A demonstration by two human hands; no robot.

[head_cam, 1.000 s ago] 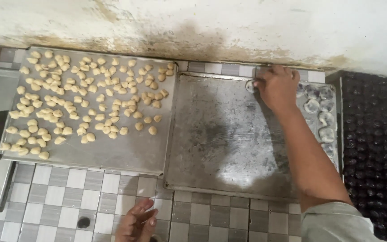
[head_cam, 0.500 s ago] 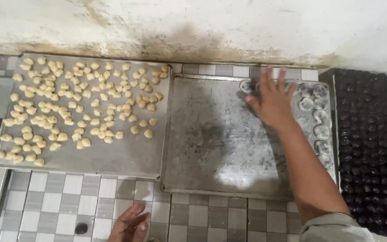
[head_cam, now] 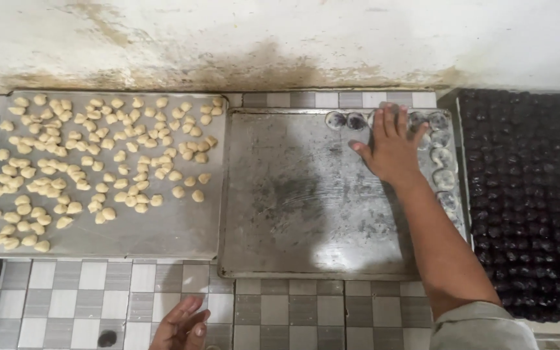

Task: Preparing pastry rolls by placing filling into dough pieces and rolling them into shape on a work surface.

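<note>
My right hand (head_cam: 393,152) lies flat, fingers spread wide and holding nothing, on the far right corner of the scuffed square metal tray (head_cam: 293,214), touching the small round dark-filled dough discs (head_cam: 443,157) lined along its far and right edges. I judge the work barely begun: many small pale dough lumps (head_cam: 98,162) wait on the left tray (head_cam: 163,233). My left hand (head_cam: 183,327) rests loosely open, empty, on near checkered tiles (head_cam: 280,317).

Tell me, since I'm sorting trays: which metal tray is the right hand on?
The mostly bare right-hand tray; the right hand presses there. The other tray holds pale dough pieces.
</note>
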